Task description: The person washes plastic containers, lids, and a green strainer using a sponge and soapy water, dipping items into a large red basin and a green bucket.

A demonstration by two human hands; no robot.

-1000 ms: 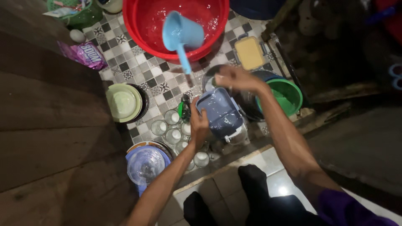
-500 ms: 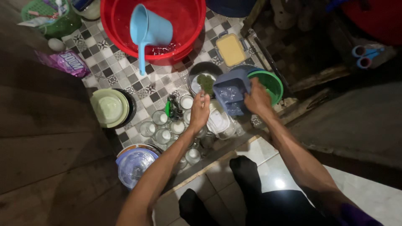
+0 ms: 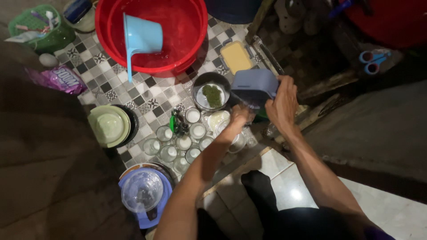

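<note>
Since a moment ago, the right hand has tilted the grey-blue square plastic tub up beside the steel bowl of green scrubber; its grip clasps the rim. Left hand, clenched, reaches under; what it holds I cannot tell. Better kept low, wrists bent.

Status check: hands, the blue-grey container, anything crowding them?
Right hand grips blue-grey container, tipped. Left hand low beside it, grasp unclear. Glasses and metal bowl crowd close.
</note>
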